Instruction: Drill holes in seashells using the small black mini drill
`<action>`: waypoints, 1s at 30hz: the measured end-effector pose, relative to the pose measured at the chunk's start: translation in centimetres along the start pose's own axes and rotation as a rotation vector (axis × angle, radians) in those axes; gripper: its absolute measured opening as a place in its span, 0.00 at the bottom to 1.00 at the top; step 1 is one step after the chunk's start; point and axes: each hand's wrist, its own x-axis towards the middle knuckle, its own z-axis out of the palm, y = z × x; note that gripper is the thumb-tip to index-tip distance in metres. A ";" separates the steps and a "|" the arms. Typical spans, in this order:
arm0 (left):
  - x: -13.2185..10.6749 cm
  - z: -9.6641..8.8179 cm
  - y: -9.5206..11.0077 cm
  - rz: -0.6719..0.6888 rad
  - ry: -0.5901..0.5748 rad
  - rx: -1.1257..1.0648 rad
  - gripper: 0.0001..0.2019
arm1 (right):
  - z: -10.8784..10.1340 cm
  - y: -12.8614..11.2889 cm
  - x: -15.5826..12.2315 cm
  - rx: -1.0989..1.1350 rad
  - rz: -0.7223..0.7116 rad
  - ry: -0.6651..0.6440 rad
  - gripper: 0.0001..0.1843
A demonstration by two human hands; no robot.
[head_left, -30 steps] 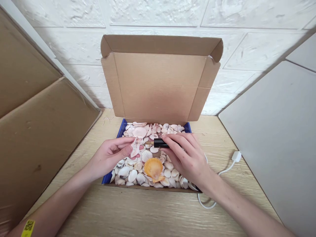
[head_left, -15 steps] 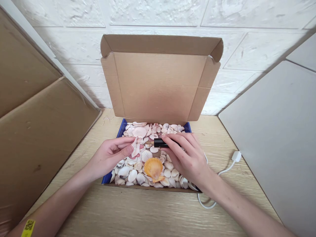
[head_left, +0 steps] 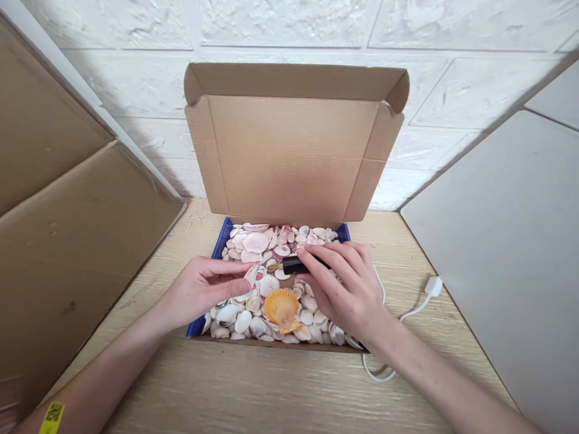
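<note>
My left hand [head_left: 212, 283] pinches a pale seashell [head_left: 252, 274] between thumb and fingers, held edge-on above the box. From the right, my right hand [head_left: 346, 280] grips a small black hand drill [head_left: 293, 265] with a brass-coloured chuck. Its tip points left at the shell; whether the thin bit touches the shell I cannot tell. Below both hands lies a blue-sided cardboard box [head_left: 196, 327] full of white and pinkish shells. A large orange scallop shell [head_left: 281, 307] rests on top near the front. Several shells, such as a flat pale one [head_left: 256, 242], show small dark holes.
The box's brown lid [head_left: 294, 157] stands raised at the back against a white brick-patterned wall [head_left: 280, 24]. A white cable with a plug [head_left: 433, 286] runs on the wooden table [head_left: 271, 392] at right. Cardboard [head_left: 81, 241] flanks the left, a pale panel [head_left: 506, 253] the right.
The shell in my left hand has turned from showing its broad face to a narrower, edge-on view. The drill has shifted very slightly, its tip now a little lower.
</note>
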 end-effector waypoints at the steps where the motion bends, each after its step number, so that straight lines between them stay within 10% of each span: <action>1: 0.0 0.0 0.0 0.002 0.010 0.006 0.13 | 0.0 0.0 0.1 0.006 0.015 -0.026 0.17; 30: 0.0 0.3 0.5 -0.013 0.035 0.053 0.18 | -0.1 0.0 0.3 0.014 -0.007 -0.124 0.16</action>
